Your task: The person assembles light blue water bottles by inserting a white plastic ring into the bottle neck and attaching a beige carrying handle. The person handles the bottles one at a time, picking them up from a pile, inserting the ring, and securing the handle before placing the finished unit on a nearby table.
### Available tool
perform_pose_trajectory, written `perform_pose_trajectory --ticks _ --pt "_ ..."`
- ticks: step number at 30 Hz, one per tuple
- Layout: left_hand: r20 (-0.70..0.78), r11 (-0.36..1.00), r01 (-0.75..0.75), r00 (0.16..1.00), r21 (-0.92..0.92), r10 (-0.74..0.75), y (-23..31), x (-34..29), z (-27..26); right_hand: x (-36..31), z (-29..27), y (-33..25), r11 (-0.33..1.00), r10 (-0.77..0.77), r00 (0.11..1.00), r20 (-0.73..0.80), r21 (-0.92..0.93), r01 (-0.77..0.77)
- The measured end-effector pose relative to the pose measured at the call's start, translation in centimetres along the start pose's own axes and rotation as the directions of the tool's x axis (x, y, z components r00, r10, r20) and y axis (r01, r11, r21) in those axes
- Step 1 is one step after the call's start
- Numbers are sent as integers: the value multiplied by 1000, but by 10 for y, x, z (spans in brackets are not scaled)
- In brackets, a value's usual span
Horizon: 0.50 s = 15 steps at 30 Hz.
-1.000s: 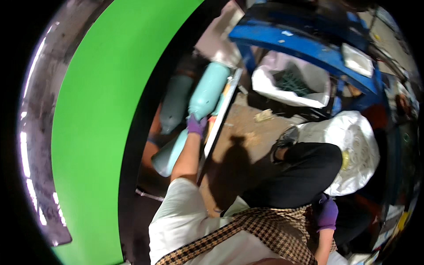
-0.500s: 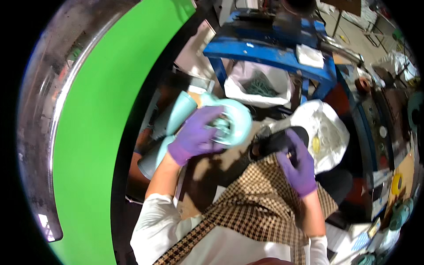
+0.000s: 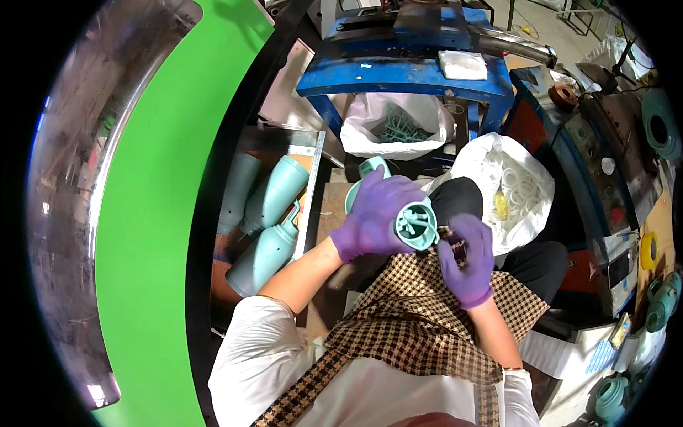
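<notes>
My left hand, in a purple glove, grips a pale teal plastic jug with its open round neck turned up toward me. Thin plastic spokes show inside the neck. My right hand, also gloved in purple, is closed on a small dark tool right beside the jug's neck. Both hands are over my lap and a checked brown apron.
Several more teal jugs lie in a tray at my left. A white bag of teal scrap sits under a blue metal stand. Another white bag holding white rings is at my right. A large green machine panel fills the left side.
My left hand lifted a jug from the tray at the left and brought it to my lap, neck toward me. My right hand came up beside it with the tool.
</notes>
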<state>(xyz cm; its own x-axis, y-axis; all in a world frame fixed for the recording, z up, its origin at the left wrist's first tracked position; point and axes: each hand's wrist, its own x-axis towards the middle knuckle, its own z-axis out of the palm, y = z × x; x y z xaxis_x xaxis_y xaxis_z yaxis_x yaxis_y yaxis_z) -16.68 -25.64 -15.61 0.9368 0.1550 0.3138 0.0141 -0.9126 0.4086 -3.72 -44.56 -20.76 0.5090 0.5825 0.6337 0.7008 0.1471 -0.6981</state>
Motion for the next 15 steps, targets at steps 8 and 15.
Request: perform_pose_trajectory --ticks 8,15 --pt "-271 988 -139 955 -63 117 23 10 30 -14 16 3 965 -36 906 422 -221 141" --pt "-168 988 -145 977 -55 134 8 -8 87 -87 40 80 963 222 852 474 -241 -117"
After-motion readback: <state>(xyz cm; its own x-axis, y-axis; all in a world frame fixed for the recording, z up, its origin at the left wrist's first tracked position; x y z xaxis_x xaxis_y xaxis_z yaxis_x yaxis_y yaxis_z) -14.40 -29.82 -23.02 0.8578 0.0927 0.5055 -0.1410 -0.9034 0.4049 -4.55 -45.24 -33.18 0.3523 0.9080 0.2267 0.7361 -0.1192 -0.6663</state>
